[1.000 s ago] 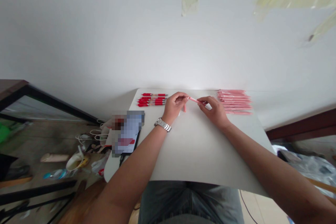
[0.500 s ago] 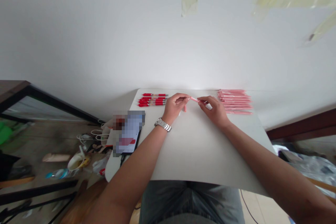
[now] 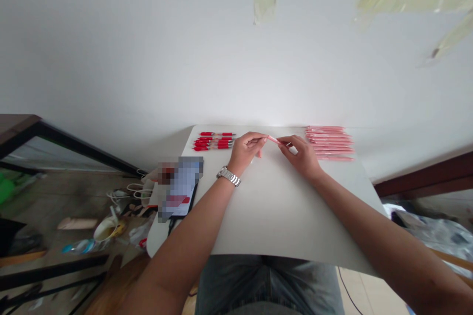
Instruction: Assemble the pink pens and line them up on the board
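Observation:
A slim pink pen (image 3: 273,139) spans the gap between my hands, above the white table (image 3: 273,206). My left hand (image 3: 246,148), with a metal watch at its wrist, pinches one end; the fingertips of my right hand (image 3: 300,155) pinch the other. Just under the left fingers shows a small pink piece (image 3: 259,154), partly hidden, so I cannot tell what it is. Several red click pens (image 3: 214,143) lie in a row left of my left hand. Beyond my right hand is a stack of pink pens (image 3: 330,142), side by side.
On the table's left edge lies a phone (image 3: 183,187), its screen blurred out, with a cable at its lower end. The wall (image 3: 236,69) rises right behind the table. Cables, a cup (image 3: 106,229) and a plastic bottle (image 3: 79,246) are on the floor at left.
Almost nothing differs. Both hands keep their pinch on the pink pen, with only a slight shift of the fingers and of the whole view.

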The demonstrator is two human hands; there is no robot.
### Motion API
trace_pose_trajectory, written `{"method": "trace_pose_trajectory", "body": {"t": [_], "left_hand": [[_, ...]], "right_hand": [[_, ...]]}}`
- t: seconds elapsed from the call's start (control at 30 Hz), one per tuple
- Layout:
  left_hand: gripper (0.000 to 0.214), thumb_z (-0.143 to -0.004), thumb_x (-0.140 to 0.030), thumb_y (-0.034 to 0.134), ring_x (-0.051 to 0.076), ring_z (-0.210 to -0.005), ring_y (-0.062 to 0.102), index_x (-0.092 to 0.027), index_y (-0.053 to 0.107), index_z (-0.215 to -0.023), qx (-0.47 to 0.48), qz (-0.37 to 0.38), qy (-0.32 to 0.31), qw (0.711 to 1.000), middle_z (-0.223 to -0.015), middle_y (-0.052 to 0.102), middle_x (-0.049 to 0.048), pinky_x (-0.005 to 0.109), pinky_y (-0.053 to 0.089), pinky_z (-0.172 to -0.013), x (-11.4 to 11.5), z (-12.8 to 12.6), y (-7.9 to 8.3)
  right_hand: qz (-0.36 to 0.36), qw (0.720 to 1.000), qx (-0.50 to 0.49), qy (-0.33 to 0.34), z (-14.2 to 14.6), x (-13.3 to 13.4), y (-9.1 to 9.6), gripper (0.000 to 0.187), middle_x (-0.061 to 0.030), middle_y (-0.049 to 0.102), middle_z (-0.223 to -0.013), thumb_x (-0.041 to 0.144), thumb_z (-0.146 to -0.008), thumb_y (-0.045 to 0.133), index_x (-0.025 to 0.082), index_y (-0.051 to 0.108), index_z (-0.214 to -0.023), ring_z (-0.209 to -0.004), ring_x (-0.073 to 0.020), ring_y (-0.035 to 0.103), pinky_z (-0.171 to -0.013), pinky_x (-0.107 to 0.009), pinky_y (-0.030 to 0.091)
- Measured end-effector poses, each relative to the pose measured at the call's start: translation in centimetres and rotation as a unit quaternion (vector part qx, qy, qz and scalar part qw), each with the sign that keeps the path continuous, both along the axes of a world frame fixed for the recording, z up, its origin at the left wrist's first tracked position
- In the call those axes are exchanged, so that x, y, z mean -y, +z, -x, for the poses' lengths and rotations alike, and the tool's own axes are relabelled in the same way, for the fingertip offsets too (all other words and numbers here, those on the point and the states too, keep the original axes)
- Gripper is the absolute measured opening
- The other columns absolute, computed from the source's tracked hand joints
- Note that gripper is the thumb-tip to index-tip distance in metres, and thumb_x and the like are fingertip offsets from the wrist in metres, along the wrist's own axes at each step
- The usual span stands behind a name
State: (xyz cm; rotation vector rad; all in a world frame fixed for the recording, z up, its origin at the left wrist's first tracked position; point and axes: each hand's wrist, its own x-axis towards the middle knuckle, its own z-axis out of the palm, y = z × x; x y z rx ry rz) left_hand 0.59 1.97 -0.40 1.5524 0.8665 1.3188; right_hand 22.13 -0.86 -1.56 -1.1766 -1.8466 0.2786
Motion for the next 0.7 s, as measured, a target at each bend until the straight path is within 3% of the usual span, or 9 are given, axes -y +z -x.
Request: {"method": "trace_pose_trajectory", "body": {"t": [0.27, 0.4, 0.7], "left_hand": [[0.025, -0.092, -0.037, 0.072, 0.009, -0.055, 0.063, -0.017, 0.078, -0.104, -0.001, -0.008, -0.032, 0.999, -0.091, 0.076, 0.0059, 0.024, 0.055, -0.056, 0.01, 0.15, 0.01], [0.025, -0.094, -0.038, 0.07, 0.008, -0.057, 0.062, -0.017, 0.077, -0.106, -0.006, -0.015, -0.045, 0.999, -0.096, 0.076, 0.0068, 0.024, 0.054, -0.055, 0.23, 0.14, 0.29], [0.026, -0.093, -0.039, 0.07, 0.008, -0.053, 0.062, -0.018, 0.073, -0.109, -0.008, -0.006, -0.007, 1.0, -0.086, 0.073, 0.0029, 0.024, 0.055, -0.056, 0.08, 0.03, -0.03]], "right_hand": [[0.005, 1.0, 0.002, -0.001, 0.1, 0.19, 0.2, 0.017, -0.0054, 0.076, -0.097, 0.034, -0.099, 0.063, 0.024, 0.072, -0.109, -0.087, -0.0223, 0.069, -0.08, -0.039, 0.056], [0.019, 1.0, 0.009, 0.001, 0.21, 0.36, 0.19, 0.017, -0.0041, 0.077, -0.096, 0.037, -0.096, 0.066, 0.026, 0.072, -0.107, -0.088, -0.0222, 0.071, -0.078, -0.037, 0.057], [0.076, 0.995, -0.061, -0.008, 0.34, 0.48, 0.22, 0.026, -0.0057, 0.076, -0.1, 0.05, -0.096, 0.065, 0.025, 0.064, -0.104, -0.088, -0.0221, 0.073, -0.082, -0.039, 0.059]]}}
